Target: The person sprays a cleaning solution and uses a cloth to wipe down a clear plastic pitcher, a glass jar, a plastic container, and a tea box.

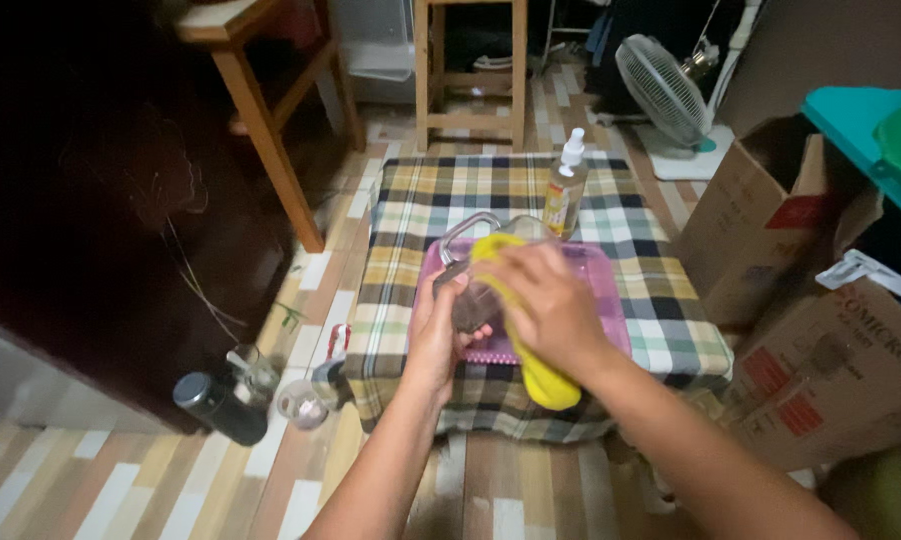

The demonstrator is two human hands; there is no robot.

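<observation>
Left hand (439, 335) is gripping the clear glass mug (471, 285) from below, while right hand (546, 305) is pressing a yellow cloth (536, 370) against its side, fingers curled.

We reach both forearms up from the lower edge and bring them together — our left hand (441, 335) upright with fingers curled in a grip, our right hand (551, 305) palm-down and closed just beside it, fingertips seemingly overlapping the left's, though blurred.
</observation>
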